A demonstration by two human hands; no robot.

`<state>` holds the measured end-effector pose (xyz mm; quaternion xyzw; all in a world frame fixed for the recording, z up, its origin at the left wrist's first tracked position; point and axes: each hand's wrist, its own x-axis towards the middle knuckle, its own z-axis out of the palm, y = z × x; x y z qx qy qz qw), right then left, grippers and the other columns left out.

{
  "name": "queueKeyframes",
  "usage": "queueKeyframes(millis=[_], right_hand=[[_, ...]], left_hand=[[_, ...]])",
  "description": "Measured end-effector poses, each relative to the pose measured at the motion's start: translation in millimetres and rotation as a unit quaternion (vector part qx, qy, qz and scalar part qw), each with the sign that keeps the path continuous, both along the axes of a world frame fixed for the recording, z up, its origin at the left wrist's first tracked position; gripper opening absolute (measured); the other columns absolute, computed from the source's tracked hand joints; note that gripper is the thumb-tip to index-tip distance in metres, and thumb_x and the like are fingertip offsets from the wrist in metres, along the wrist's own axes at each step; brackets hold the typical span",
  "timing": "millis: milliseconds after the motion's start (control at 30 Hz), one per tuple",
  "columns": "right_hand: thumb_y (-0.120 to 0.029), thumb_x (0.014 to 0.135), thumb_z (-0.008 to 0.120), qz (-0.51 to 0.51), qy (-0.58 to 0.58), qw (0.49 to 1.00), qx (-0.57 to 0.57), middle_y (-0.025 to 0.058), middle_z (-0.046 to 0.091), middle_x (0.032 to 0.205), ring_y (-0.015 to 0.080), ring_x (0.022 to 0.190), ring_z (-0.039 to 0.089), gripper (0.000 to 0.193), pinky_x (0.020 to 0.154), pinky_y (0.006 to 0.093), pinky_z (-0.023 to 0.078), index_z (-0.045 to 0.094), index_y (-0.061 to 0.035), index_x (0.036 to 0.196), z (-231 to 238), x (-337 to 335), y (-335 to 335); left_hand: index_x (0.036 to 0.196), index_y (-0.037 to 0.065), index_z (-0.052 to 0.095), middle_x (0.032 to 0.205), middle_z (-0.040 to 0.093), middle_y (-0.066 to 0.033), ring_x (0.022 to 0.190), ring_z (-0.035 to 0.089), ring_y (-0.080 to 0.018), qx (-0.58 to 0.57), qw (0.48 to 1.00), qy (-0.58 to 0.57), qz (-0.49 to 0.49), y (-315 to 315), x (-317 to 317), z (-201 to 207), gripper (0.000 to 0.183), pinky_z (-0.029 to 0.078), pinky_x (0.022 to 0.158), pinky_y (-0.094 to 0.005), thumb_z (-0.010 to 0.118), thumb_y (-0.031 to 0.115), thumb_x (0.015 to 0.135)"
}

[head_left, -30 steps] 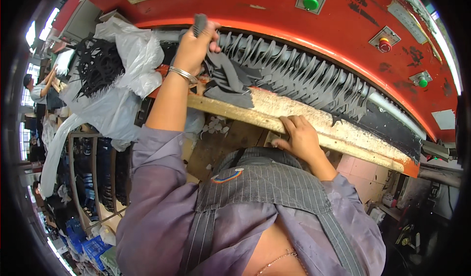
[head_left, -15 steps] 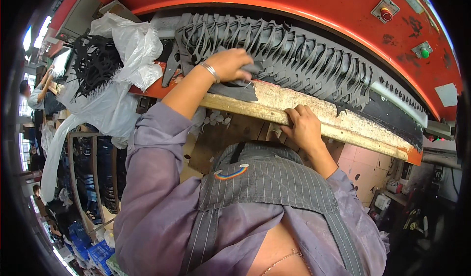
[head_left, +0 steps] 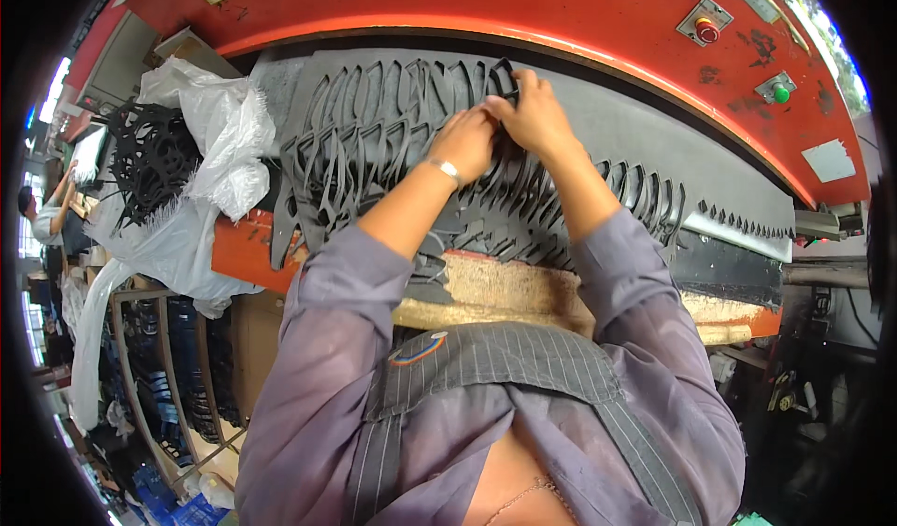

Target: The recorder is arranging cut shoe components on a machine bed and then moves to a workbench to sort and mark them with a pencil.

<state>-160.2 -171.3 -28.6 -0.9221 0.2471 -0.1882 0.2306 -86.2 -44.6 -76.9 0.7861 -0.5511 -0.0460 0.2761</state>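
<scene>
Grey, slotted, rubbery-looking sheet (head_left: pixel 374 138) seems light and floppy, best held by uncut edges; left hand (head_left: pixel 464 143) and right hand (head_left: pixel 534 110) curl over it, pinch unclear.

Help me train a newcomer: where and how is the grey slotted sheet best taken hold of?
I'd pinch the grey slotted sheet by its narrow near-left tip, coming from the front left: that tip projects over the red bench edge, so a pinch should fit around it. The thin strips between the slots may stretch more.
</scene>
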Motion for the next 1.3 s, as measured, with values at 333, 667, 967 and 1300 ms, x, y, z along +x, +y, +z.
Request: queueKeyframes(millis=[333, 667, 967, 1300], right_hand=[[-0.020, 0.086, 0.065, 0.018, -0.129, 0.846, 0.516, 0.0090, 0.063, 0.092, 0.0197, 0.080, 0.063, 0.040, 0.068, 0.0322, 0.052, 0.051, -0.0022, 0.119, -38.4, -4.5, -74.7], [-0.011, 0.090, 0.060, 0.094, -0.323, 0.632, 0.698, 0.0070, 0.064, 0.103, 0.0193, 0.089, 0.066, 0.028, 0.080, 0.0366, 0.056, 0.053, -0.0046, 0.117, -33.7, -70.3, -37.8], [-0.013, 0.081, 0.071, 0.085, -0.136, 0.806, 0.570, 0.0026, 0.055, 0.095, 0.0137, 0.083, 0.061, 0.022, 0.065, 0.0281, 0.054, 0.062, -0.0051, 0.099, -12.0, -91.6, -7.2], [0.004, 0.070, 0.062, 0.337, -0.025, 0.901, -0.272, 0.0086, 0.056, 0.105, 0.0274, 0.103, 0.056, 0.022, 0.082, 0.0359, 0.050, 0.069, -0.0061, 0.088, 43.4, -36.2, -96.7]], left_hand=[[0.131, 0.003, 0.049, 0.140, 0.046, -0.0111, 0.131, 0.040, -0.0240, 0.029, 0.994, -0.101, 0.032, 7.3, 1.2, -19.2, 0.044, 0.031, 0.109, -0.0382, 0.045, 0.023, 0.092], [0.106, 0.002, 0.065, 0.103, 0.064, -0.0162, 0.102, 0.057, -0.0309, 0.017, 0.990, 0.044, 0.131, -76.1, 29.1, 33.1, 0.041, 0.044, 0.092, -0.0378, 0.058, 0.038, 0.088], [0.097, -0.001, 0.057, 0.082, 0.064, -0.0222, 0.080, 0.064, -0.0359, -0.096, 0.957, 0.266, 0.067, -45.7, -42.4, 46.3, 0.063, 0.049, 0.070, -0.0399, 0.048, 0.060, 0.089], [0.100, -0.003, 0.058, 0.079, 0.064, -0.0182, 0.074, 0.064, -0.0288, -0.097, 0.962, 0.200, 0.160, 9.1, 20.8, 58.4, 0.067, 0.049, 0.068, -0.0379, 0.068, 0.058, 0.076]])
